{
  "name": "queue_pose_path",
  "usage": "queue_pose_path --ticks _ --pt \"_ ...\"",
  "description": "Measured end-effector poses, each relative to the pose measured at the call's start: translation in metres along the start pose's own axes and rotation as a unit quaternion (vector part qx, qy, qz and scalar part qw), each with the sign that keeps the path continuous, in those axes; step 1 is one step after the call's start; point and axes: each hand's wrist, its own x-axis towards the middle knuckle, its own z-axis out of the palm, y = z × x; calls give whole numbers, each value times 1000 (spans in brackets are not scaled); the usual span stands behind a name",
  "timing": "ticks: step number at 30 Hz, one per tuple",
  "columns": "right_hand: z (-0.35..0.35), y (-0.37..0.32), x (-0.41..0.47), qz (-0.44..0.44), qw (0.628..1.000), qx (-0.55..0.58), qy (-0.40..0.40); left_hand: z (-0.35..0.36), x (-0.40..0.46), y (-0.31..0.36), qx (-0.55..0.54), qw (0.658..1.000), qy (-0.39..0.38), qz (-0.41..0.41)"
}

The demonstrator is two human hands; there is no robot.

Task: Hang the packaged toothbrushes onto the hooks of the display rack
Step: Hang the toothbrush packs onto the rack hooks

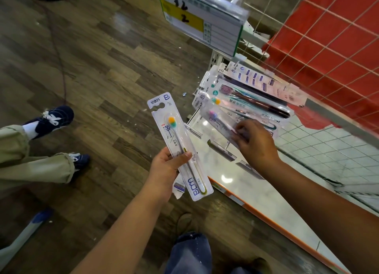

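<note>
Two hands work: the left hand grips one packaged toothbrush above the floor; the right hand pinches another package among packs hanging on the hook, under a price tag.

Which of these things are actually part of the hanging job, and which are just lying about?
Part of the job:
- packaged toothbrush, held by the left hand
- hanging toothbrush packs, one handled by the right hand
- wire rack

Just lying about:
- price sign
- another person's blue shoes
- debris on the wooden floor
</note>
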Motion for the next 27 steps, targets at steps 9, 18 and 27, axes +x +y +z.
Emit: queue_pose_path --ticks 9,18,27 --pt "-22 -6 -19 175 912 369 -26 7 -12 -14 28 999 -16 3" --pt "-71 8 -82 202 828 515 -91 60 -62 -26 57 997 -40 44" --pt "-151 -24 -144 66 875 477 -50 113 -139 13 97 983 -119 103"
